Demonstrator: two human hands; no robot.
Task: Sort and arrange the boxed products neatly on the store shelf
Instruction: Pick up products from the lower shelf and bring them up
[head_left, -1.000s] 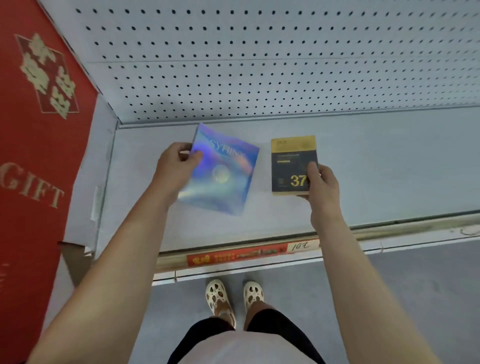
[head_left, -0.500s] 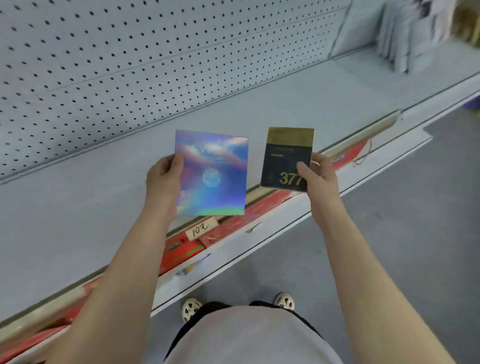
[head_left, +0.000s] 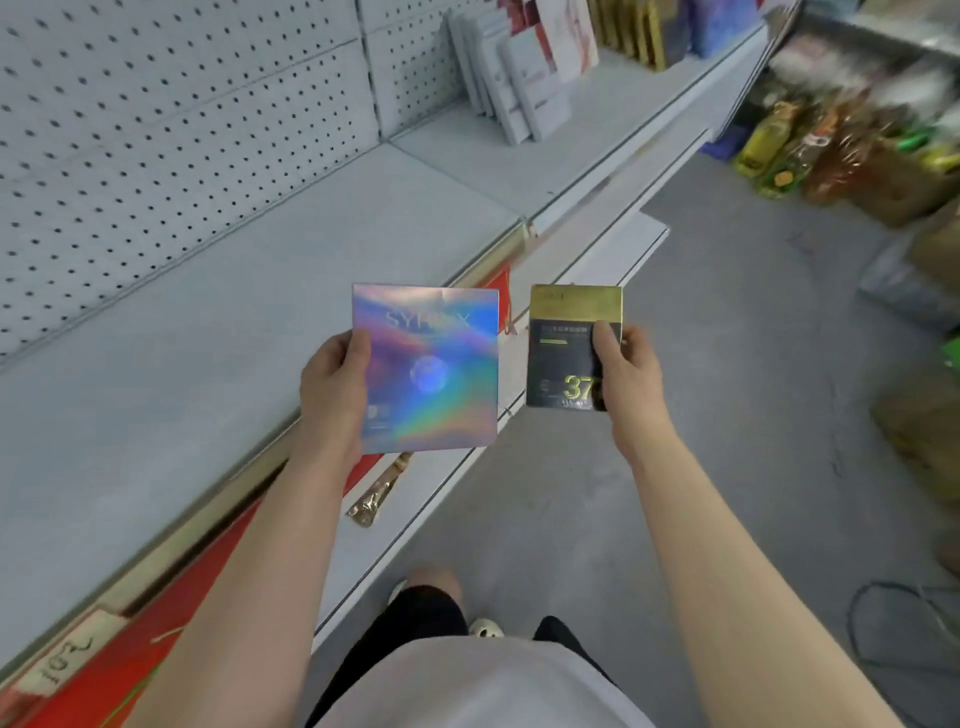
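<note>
My left hand (head_left: 332, 384) grips the left edge of a square holographic box (head_left: 431, 369), rainbow-coloured with pale lettering. My right hand (head_left: 631, 374) holds a smaller black and gold box (head_left: 563, 348) marked with yellow digits, thumb across its front. Both boxes are upright in the air, just off the front edge of the grey shelf (head_left: 218, 332). Further along the shelf stands a row of white boxes (head_left: 514, 88), leaning against one another, with gold and blue boxes (head_left: 670, 31) beyond them.
A white pegboard wall (head_left: 171, 104) backs the shelf. A red price strip (head_left: 171, 597) runs along its front lip, with a lower white ledge (head_left: 597, 260) below. Bottles and packaged goods (head_left: 831, 145) stand on the grey floor to the right. A dark cable (head_left: 893, 623) lies on the floor.
The view has swung to the right along the shelf, bringing the standing boxes and floor goods into sight. Both hands, still holding their boxes, have come back off the shelf to past its front edge.
</note>
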